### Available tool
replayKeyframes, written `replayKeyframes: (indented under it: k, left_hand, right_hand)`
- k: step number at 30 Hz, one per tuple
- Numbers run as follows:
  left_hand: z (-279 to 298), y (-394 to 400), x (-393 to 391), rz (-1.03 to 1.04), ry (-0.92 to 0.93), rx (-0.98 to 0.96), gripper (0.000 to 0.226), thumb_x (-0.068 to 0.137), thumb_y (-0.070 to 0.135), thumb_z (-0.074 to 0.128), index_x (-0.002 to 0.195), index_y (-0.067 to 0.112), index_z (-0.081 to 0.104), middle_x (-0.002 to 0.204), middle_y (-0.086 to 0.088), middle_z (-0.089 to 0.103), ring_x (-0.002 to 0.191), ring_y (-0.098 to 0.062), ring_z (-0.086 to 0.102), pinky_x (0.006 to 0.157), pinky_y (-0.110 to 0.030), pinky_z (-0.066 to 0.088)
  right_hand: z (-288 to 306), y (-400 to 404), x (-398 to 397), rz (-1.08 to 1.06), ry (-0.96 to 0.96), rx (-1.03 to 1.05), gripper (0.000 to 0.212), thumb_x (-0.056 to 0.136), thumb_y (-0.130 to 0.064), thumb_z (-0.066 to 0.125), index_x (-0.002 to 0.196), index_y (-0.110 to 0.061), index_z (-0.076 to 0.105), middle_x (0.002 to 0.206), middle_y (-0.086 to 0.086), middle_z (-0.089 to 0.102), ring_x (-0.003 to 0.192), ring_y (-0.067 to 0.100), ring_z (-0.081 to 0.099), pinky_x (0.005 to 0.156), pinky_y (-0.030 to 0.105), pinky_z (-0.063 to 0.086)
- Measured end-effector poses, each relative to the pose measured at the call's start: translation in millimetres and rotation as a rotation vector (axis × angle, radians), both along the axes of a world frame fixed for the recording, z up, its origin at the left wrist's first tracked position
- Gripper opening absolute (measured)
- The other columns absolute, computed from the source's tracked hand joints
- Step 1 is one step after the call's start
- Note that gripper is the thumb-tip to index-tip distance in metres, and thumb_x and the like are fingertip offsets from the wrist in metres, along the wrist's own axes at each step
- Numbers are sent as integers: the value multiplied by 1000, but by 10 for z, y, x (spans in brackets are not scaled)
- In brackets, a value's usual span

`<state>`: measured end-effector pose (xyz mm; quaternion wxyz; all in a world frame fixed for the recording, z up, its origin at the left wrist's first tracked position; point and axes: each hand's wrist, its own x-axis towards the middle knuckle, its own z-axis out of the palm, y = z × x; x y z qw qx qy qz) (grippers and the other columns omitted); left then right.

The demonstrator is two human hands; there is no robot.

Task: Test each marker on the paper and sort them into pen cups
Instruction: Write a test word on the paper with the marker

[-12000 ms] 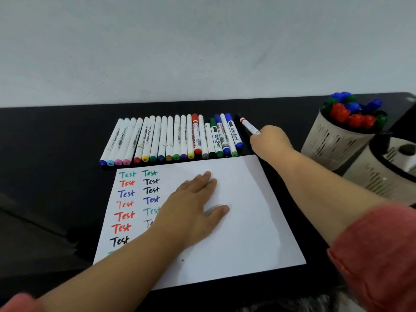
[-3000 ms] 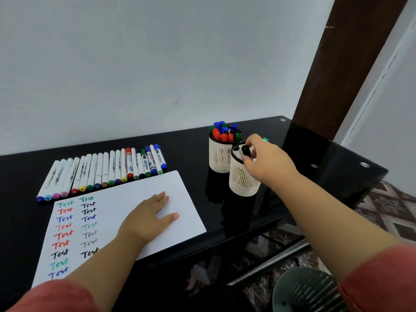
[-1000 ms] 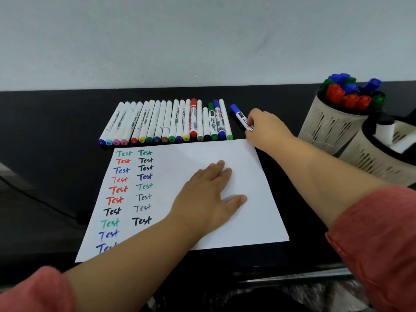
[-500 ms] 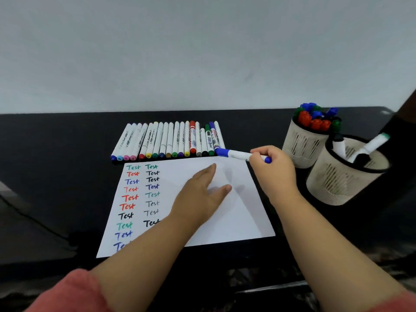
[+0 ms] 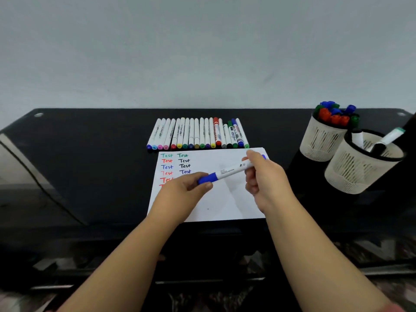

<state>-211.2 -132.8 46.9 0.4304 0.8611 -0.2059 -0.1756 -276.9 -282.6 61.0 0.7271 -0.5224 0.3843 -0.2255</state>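
Observation:
A white marker with a blue cap (image 5: 229, 172) is held level above the white paper (image 5: 229, 199). My right hand (image 5: 263, 183) grips its barrel near the rear end. My left hand (image 5: 182, 192) pinches the blue cap at the other end. The paper lies on the black table and carries two columns of coloured "Test" words at its left; my left hand hides the lower ones. A row of several markers (image 5: 198, 134) lies just beyond the paper. Two white mesh pen cups stand at the right: the far cup (image 5: 322, 140) is full of markers, the near cup (image 5: 358, 172) holds three.
The black glossy table (image 5: 90, 165) ends at a front edge below the paper, with patterned floor beneath. A grey wall rises behind the table. A dark vertical edge shows at the far right beside the cups.
My left hand has lifted off the paper and taken the blue cap. My right hand has brought the marker nearer, over the middle of the paper.

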Motion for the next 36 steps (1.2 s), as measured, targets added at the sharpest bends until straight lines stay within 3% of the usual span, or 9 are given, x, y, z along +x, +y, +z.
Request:
replayKeyframes:
  k: [5, 9, 15, 18, 21, 26, 29, 33, 36]
  left_hand:
    - [-59, 197, 65, 24, 58, -10, 33, 85, 43, 62, 118, 38, 62, 89, 23, 61, 81, 4, 51, 61, -12, 34]
    - [-83, 306, 69, -22, -22, 34, 31, 86, 44, 61, 117, 39, 63, 78, 29, 54, 74, 7, 49, 63, -9, 37]
    - [-59, 361, 87, -62, -133, 124, 31, 88, 47, 57, 116, 37, 63, 75, 22, 55, 76, 1, 53, 71, -18, 46]
    - [-37, 347, 100, -91, -214, 197, 35, 90, 49, 52, 121, 36, 61, 81, 17, 59, 75, -3, 55, 63, -19, 45]
    - [-37, 342, 113, -93, -188, 222, 35, 90, 50, 50, 120, 37, 61, 74, 18, 57, 65, -4, 51, 53, -20, 36]
    - [-35, 354, 104, -67, -118, 206, 26, 92, 48, 48, 105, 35, 67, 68, 14, 55, 58, -8, 45, 53, -22, 32]
    - [-32, 375, 107, -52, -82, 166, 24, 92, 46, 50, 87, 31, 69, 66, 13, 55, 58, -8, 46, 56, -24, 38]
    - [-9, 422, 102, -11, 17, 48, 31, 90, 44, 55, 68, 27, 68, 76, 6, 68, 70, -13, 57, 70, -33, 48]
    - [0, 480, 107, 0, 85, 1, 28, 89, 41, 57, 68, 27, 70, 76, 6, 70, 75, -11, 59, 68, -26, 46]
  right_hand:
    - [-122, 344, 133, 147, 93, -4, 25, 87, -35, 65, 77, -12, 64, 48, -3, 40, 43, 10, 30, 42, 22, 29]
    - [-232, 490, 178, 201, 90, -3, 29, 87, -39, 64, 74, -13, 60, 44, -5, 41, 39, 9, 29, 42, 23, 28]
    - [-282, 542, 255, 240, 66, -51, 29, 87, -37, 65, 74, -12, 58, 42, -6, 39, 37, 8, 30, 41, 22, 28]
    - [-297, 557, 297, 233, 67, -64, 26, 89, -33, 63, 73, -13, 57, 38, -10, 37, 35, 7, 29, 41, 22, 27]
    - [-292, 554, 324, 232, 66, -91, 25, 91, -30, 60, 73, -12, 55, 37, -10, 36, 35, 7, 27, 43, 23, 26]
    - [-277, 576, 363, 268, 81, -106, 25, 93, -28, 56, 74, -12, 54, 38, -9, 34, 38, 9, 24, 45, 24, 24]
    - [-272, 593, 392, 278, 74, -94, 25, 93, -27, 55, 73, -12, 54, 39, -8, 33, 40, 10, 22, 44, 23, 23]
    - [-258, 609, 412, 295, 43, -84, 26, 94, -26, 54, 73, -12, 54, 41, -5, 34, 40, 9, 23, 44, 23, 22]
    - [-280, 623, 462, 297, 59, -89, 25, 94, -26, 53, 72, -12, 53, 40, -6, 35, 38, 8, 23, 44, 23, 22]
